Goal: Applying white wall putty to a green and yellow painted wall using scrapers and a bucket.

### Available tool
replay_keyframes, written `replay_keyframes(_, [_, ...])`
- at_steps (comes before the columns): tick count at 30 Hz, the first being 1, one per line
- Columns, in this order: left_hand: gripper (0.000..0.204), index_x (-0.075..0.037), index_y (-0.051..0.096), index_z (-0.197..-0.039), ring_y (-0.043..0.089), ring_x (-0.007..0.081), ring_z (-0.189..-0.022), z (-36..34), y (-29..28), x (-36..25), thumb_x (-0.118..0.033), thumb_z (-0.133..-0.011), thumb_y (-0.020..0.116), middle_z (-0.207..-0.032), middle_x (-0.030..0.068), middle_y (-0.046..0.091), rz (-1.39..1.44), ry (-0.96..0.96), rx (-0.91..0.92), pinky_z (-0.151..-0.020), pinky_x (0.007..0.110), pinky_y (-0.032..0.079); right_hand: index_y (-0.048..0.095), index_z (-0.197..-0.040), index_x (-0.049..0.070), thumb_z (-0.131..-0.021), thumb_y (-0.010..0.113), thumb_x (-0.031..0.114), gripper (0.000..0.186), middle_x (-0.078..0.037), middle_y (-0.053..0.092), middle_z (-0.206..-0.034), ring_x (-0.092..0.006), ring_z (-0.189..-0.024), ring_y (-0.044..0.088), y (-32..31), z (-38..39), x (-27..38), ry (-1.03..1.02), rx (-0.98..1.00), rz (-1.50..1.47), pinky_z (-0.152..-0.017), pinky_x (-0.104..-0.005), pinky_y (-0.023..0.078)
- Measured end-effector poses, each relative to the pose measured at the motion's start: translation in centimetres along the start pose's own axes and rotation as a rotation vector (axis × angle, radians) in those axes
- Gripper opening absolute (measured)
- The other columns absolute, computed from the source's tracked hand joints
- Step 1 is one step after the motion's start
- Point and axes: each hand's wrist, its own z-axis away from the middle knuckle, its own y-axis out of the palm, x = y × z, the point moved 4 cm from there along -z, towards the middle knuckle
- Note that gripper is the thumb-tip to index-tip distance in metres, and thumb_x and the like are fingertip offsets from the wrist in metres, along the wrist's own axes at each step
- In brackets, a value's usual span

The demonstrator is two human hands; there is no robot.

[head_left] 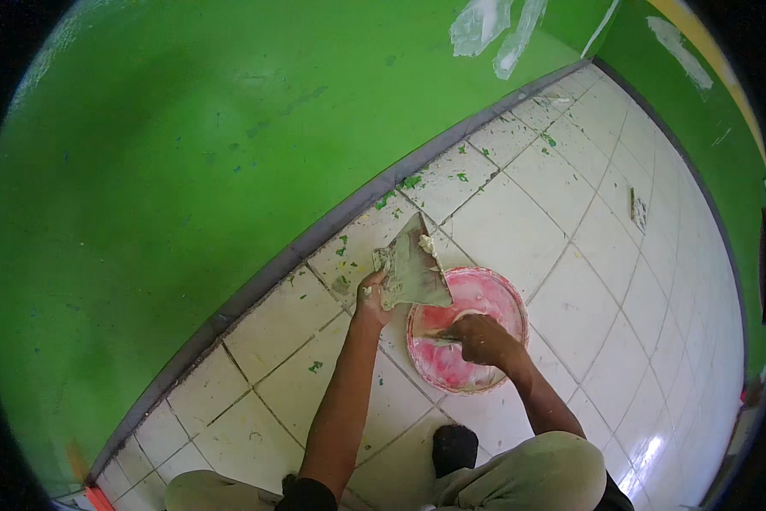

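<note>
My left hand (371, 300) is closed on the edge of a flat, putty-smeared plate (407, 271), wide and angular, like a broad scraper blade. A lump of pale putty (427, 245) clings to its right edge. Beside it stands a round bucket (526, 328), red and pink inside and smeared with white putty. Over the bucket's opening my right hand (481, 339) is closed round a putty knife (437, 335), mostly hidden by the fingers, its visible end pointing left. The plate's lower right corner overlaps the bucket's far left rim.
A green wall (187, 153) with a grey skirting (315, 234) runs along the left. White patches (481, 25) mark the wall higher up. Green paint flakes (411, 181) lie on the tiled floor (570, 255). A small flat piece (638, 209) lies farther right. My foot (454, 447) is near the bucket.
</note>
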Motion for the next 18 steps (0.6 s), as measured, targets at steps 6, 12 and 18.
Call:
replay_keyframes(6, [0.041,-0.008,0.054,-0.123,0.056,0.0231,-0.108,1.0,-1.3,-1.5,-0.031,-0.090,0.050,-0.121,0.0063,0.059,-0.055,0.093,-0.063,-0.091,0.038,0.045,0.068,-0.106,0.016,-0.065,0.052,-0.001,0.048,-0.014,0.066,-0.086,-0.0322,-0.079,0.062,-2.2,-0.2,-1.7,0.186,-0.224,0.027,-0.068,-0.0417,0.049])
replay_keyframes(12, [0.041,-0.009,0.053,-0.125,0.055,0.0228,-0.111,2.7,-1.4,-2.1,-0.029,-0.089,0.050,-0.123,0.0070,0.058,-0.071,0.096,-0.118,-0.093,0.039,0.044,0.067,-0.099,0.015,-0.078,0.054,0.008,0.025,-0.014,0.063,-0.069,-0.0297,-0.064,0.064,0.3,-1.2,0.6,-0.026,-0.209,0.191,-0.056,-0.0428,0.050])
replay_keyframes(18, [0.040,-0.005,0.055,-0.120,0.059,0.0252,-0.102,3.5,-2.4,-1.3,-0.022,-0.083,0.055,-0.115,0.0080,0.061,-0.034,0.110,-0.093,-0.089,0.040,0.048,0.068,-0.098,0.018,-0.083,0.051,0.011,0.024,-0.013,0.063,-0.068,-0.0297,-0.062,0.065,1.2,1.4,2.7,-0.140,-0.063,0.216,-0.054,-0.0432,0.050])
